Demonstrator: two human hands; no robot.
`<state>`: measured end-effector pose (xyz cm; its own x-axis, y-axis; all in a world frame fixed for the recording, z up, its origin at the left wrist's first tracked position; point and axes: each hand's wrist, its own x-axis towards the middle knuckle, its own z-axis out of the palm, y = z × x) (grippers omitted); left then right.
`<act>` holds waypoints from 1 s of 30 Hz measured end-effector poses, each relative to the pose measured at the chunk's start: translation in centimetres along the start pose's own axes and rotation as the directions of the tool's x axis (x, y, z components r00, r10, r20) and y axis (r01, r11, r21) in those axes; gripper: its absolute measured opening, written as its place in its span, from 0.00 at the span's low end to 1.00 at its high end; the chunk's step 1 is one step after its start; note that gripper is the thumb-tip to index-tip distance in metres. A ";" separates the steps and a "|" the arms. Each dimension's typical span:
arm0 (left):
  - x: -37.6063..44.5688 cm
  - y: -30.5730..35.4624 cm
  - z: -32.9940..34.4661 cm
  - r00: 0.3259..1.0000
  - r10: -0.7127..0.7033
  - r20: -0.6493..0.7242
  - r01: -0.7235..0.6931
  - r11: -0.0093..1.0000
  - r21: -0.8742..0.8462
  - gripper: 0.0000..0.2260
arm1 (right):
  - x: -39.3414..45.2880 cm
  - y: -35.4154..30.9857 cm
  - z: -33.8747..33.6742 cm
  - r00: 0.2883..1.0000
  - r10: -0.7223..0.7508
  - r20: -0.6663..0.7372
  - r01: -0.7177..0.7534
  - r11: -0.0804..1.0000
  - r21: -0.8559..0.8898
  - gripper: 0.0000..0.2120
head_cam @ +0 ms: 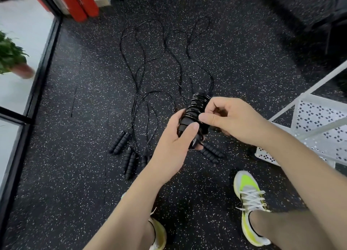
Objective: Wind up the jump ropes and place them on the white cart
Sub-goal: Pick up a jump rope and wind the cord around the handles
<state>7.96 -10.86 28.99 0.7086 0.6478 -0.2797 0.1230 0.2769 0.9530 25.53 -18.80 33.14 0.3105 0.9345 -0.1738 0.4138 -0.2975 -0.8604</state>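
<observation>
Your left hand (pixel 174 137) grips the pair of black handles (pixel 187 124) of the jump rope you are winding, fingers curled round the lower end and thumb laid across the front, while your right hand (pixel 227 118) pinches the cord against the coil (pixel 199 102) already stacked tight around the upper part of the handles. The bundle sits in the air just above the speckled floor (pixel 75 156), with the white cart (pixel 319 118) close at your right. Judging by how much cord is on the handles, this rope looks nearly wound, though you cannot tell from here how much loose tail is left. Keep the left hand's squeeze firm so the two handles stay side by side, and lay each new turn snug against the last rather than over it, so the coil does not slip off the end. Hold tension with the right fingertips until the tail is tucked under a turn; let go early and the springy cord will likely unwind. Only then carry it across to the cart. The other ropes (pixel 142 58) lie spread on the floor ahead, their handles (pixel 120 142) near your feet; mind you do not snag their cords as you lift away.
</observation>
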 end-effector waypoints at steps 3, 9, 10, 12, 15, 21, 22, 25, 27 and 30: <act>0.0 0.8 0.1 0.999 -0.022 0.047 0.030 0.987 -0.159 0.16 | -0.3 0.2 0.9 0.985 -0.048 -0.163 0.073 0.986 0.147 0.10; 0.3 1.4 0.6 0.999 -0.020 0.047 0.031 0.967 -0.251 0.13 | 0.4 -0.3 1.9 0.969 0.154 -0.192 0.003 0.772 0.635 0.09; 0.3 1.2 0.6 0.999 -0.029 0.026 0.034 0.973 -0.230 0.14 | 0.5 -0.4 1.5 0.980 0.148 -0.131 -0.043 0.808 0.588 0.10; 0.2 0.8 0.5 0.999 -0.050 -0.002 0.049 0.985 -0.168 0.16 | 0.4 -0.5 0.5 0.992 0.123 -0.032 -0.109 0.954 0.280 0.11; 0.1 0.1 0.5 0.998 -0.063 0.017 0.063 0.997 -0.052 0.16 | 0.3 -0.4 0.1 0.997 0.052 -0.052 -0.057 0.992 -0.112 0.09; 0.0 0.5 0.8 0.998 -0.039 0.044 0.039 0.999 -0.020 0.15 | 0.3 -0.3 0.9 0.971 0.012 -0.241 0.040 0.976 0.213 0.08; 0.0 0.7 0.8 0.998 -0.039 0.046 0.041 0.999 -0.030 0.14 | 0.4 -0.2 1.0 0.966 0.041 -0.255 0.040 0.951 0.306 0.09; 0.4 0.8 1.0 0.998 -0.058 0.027 0.060 0.996 -0.071 0.13 | 0.6 0.0 1.5 0.949 0.047 -0.311 0.055 0.949 0.311 0.09; 0.4 0.6 1.2 0.997 -0.080 0.007 0.080 0.990 -0.115 0.12 | 0.7 0.3 1.7 0.943 -0.006 -0.334 0.063 0.985 0.160 0.08; 0.3 0.2 1.6 0.992 -0.108 -0.058 0.097 0.981 -0.171 0.12 | 0.8 0.5 2.0 0.934 -0.013 -0.356 0.052 0.994 0.099 0.08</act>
<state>9.30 -11.69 29.27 0.6494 0.6544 -0.3874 0.0703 0.4556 0.8874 24.26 -17.84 31.59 0.5893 0.8077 0.0197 0.3424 -0.2275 -0.9116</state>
